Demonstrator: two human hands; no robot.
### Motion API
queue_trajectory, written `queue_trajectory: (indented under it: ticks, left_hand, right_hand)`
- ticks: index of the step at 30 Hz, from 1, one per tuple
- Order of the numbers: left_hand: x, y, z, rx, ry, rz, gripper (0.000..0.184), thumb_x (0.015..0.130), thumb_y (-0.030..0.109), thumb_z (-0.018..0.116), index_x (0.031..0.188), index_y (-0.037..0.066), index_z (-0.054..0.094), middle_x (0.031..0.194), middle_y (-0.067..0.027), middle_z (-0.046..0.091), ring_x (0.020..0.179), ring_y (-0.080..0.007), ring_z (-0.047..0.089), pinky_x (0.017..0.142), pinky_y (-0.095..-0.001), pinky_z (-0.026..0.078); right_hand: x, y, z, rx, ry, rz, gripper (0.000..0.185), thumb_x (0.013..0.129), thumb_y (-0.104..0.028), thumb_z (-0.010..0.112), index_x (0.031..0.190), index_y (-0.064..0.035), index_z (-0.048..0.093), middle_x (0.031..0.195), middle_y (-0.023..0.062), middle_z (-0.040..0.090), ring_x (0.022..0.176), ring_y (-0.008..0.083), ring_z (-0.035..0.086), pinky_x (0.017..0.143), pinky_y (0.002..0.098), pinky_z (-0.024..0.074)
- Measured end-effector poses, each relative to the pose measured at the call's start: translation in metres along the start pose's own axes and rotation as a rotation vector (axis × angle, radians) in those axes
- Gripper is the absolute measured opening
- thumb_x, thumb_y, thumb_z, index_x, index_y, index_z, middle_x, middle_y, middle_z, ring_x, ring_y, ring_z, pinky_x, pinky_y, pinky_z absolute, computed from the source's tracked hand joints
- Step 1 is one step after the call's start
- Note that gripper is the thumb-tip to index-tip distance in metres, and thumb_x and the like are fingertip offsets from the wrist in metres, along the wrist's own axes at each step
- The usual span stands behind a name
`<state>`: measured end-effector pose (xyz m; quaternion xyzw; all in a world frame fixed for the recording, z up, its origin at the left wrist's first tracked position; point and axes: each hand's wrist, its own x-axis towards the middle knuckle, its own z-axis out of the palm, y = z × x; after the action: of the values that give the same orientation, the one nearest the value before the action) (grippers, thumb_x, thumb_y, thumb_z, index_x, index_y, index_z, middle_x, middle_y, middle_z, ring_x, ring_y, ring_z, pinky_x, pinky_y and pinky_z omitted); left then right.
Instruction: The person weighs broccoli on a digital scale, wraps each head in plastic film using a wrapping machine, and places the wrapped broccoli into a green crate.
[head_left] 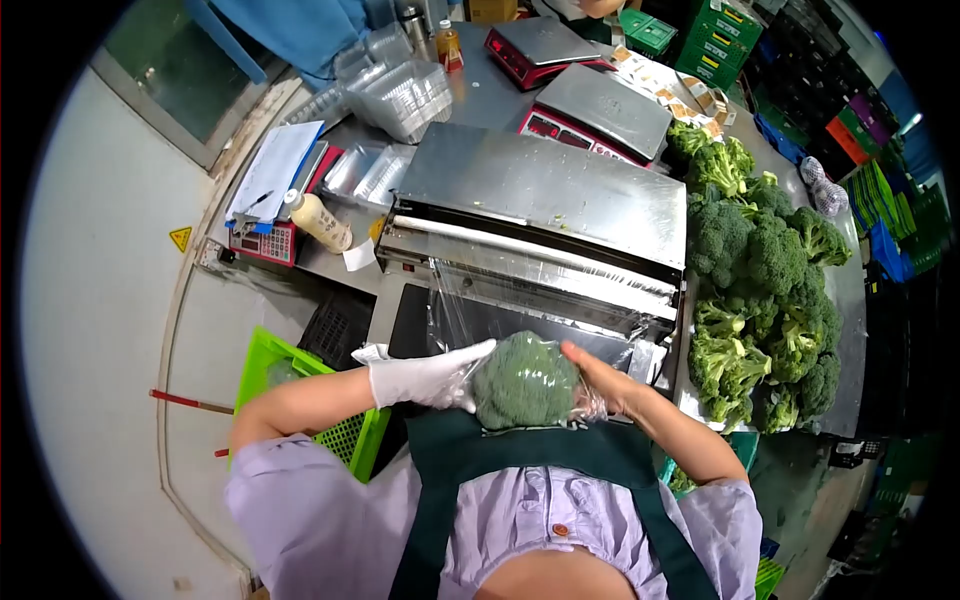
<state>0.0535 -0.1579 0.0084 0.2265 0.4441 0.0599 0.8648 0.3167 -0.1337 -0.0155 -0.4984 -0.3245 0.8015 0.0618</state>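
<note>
A head of broccoli in clear plastic film is held close to the apron front, between both hands. My left hand, in a white glove, is closed against its left side. Bare, my right hand grips the right side, where film bunches up by the fingers. Just beyond the broccoli stands a film-wrapping machine with a metal top. A sheet of clear film hangs from its roll towards the dark plate in front.
Unwrapped broccoli heads are piled on the metal table at right. Two red scales stand behind the machine. At left are clear plastic trays, a bottle, a clipboard and, lower down, a green crate.
</note>
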Motion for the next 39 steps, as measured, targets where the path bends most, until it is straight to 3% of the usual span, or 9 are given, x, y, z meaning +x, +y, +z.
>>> queue_trajectory:
  ticks: [3, 10, 19, 24, 29, 31, 33, 36, 39]
  left_hand:
    - [0.018, -0.018, -0.03, 0.308, 0.247, -0.303, 0.093, 0.076, 0.082, 0.015, 0.109, 0.006, 0.055, 0.087, -0.0068, 0.062, 0.061, -0.0149, 0.053, 0.05, -0.0234, 0.04]
    - [-0.017, -0.063, -0.002, 0.155, 0.546, 0.525, 0.081, 0.086, 0.069, 0.025, 0.06, 0.001, 0.06, 0.067, -0.0075, 0.06, 0.049, -0.0108, 0.049, 0.044, -0.0205, 0.035]
    - [0.008, -0.05, -0.085, 1.603, 1.327, 1.107, 0.009, 0.077, 0.013, 0.062, 0.084, 0.016, 0.064, 0.063, -0.0013, 0.047, 0.048, -0.0152, 0.052, 0.04, -0.0293, 0.041]
    - [0.073, -0.037, -0.056, 1.712, 1.269, 1.275, 0.01, 0.074, 0.014, 0.064, 0.083, 0.012, 0.063, 0.057, -0.001, 0.047, 0.049, -0.0147, 0.053, 0.041, -0.0272, 0.042]
    - [0.113, -0.036, -0.011, 1.262, 1.092, 1.163, 0.008, 0.075, 0.015, 0.059, 0.079, 0.01, 0.054, 0.068, -0.006, 0.056, 0.062, -0.023, 0.06, 0.053, -0.0306, 0.049]
    - [0.124, -0.045, -0.001, 0.53, 0.706, 1.388, 0.009, 0.077, 0.01, 0.058, 0.085, 0.005, 0.058, 0.078, -0.0089, 0.06, 0.067, -0.0227, 0.061, 0.059, -0.028, 0.05]
    - [0.106, -0.039, -0.001, 0.894, 0.426, 1.395, 0.023, 0.086, 0.013, 0.057, 0.105, 0.0, 0.06, 0.092, -0.0074, 0.06, 0.087, -0.0159, 0.058, 0.078, -0.0266, 0.046]
    - [0.083, -0.042, 0.016, 0.194, -0.199, 0.645, 0.042, 0.097, 0.032, 0.041, 0.125, 0.001, 0.047, 0.115, -0.0047, 0.055, 0.103, -0.0084, 0.048, 0.088, -0.0242, 0.039]
    - [0.021, -0.014, 0.042, 0.232, -0.225, 0.497, 0.039, 0.092, 0.027, 0.053, 0.117, -0.003, 0.055, 0.104, -0.0047, 0.061, 0.091, -0.0078, 0.052, 0.081, -0.0239, 0.044]
  right_hand:
    - [-0.001, 0.004, -0.004, 0.04, 0.014, 0.011, 0.075, 0.087, -0.064, 0.038, 0.099, 0.0063, 0.061, 0.08, 0.0133, 0.063, 0.067, 0.0169, 0.061, 0.054, 0.0267, 0.0503]
    - [-0.048, 0.053, 0.0, -0.243, 0.338, -0.23, 0.062, 0.087, -0.06, 0.044, 0.061, -0.0044, 0.053, 0.059, 0.0046, 0.055, 0.054, 0.0103, 0.052, 0.05, 0.0235, 0.0408]
    - [-0.021, 0.08, -0.031, -0.281, 0.87, -0.52, 0.052, 0.088, -0.036, 0.06, 0.048, -0.0087, 0.041, 0.045, -0.0039, 0.038, 0.04, 0.0066, 0.034, 0.038, 0.0267, 0.0266]
    - [0.003, 0.095, -0.027, -1.156, 1.277, -0.757, 0.043, 0.085, -0.027, 0.06, 0.05, -0.0087, 0.044, 0.048, 0.0111, 0.05, 0.042, 0.0293, 0.052, 0.039, 0.0396, 0.0374]
    - [0.019, 0.109, -0.033, -1.303, 1.144, -0.868, 0.01, 0.068, -0.004, 0.057, 0.07, -0.0083, 0.048, 0.064, 0.0073, 0.055, 0.061, 0.0265, 0.059, 0.047, 0.0379, 0.0436]
    - [0.021, 0.105, -0.023, -1.273, 1.14, -0.996, 0.01, 0.068, -0.006, 0.059, 0.07, -0.0084, 0.049, 0.063, 0.0071, 0.054, 0.061, 0.0264, 0.058, 0.047, 0.0376, 0.0436]
    - [0.02, 0.088, -0.015, -1.256, 1.086, -1.155, 0.014, 0.069, -0.008, 0.063, 0.066, -0.0078, 0.049, 0.061, 0.0075, 0.051, 0.055, 0.0255, 0.053, 0.046, 0.0356, 0.041]
    - [-0.005, 0.044, 0.002, -1.202, 1.099, -1.465, 0.028, 0.07, -0.005, 0.07, 0.057, -0.0061, 0.045, 0.055, 0.0065, 0.044, 0.047, 0.0217, 0.045, 0.043, 0.031, 0.0336]
    - [-0.044, 0.002, 0.006, -1.321, 0.828, -1.772, 0.03, 0.07, -0.005, 0.071, 0.057, -0.0069, 0.044, 0.057, 0.0056, 0.052, 0.043, 0.0183, 0.045, 0.038, 0.0283, 0.0319]
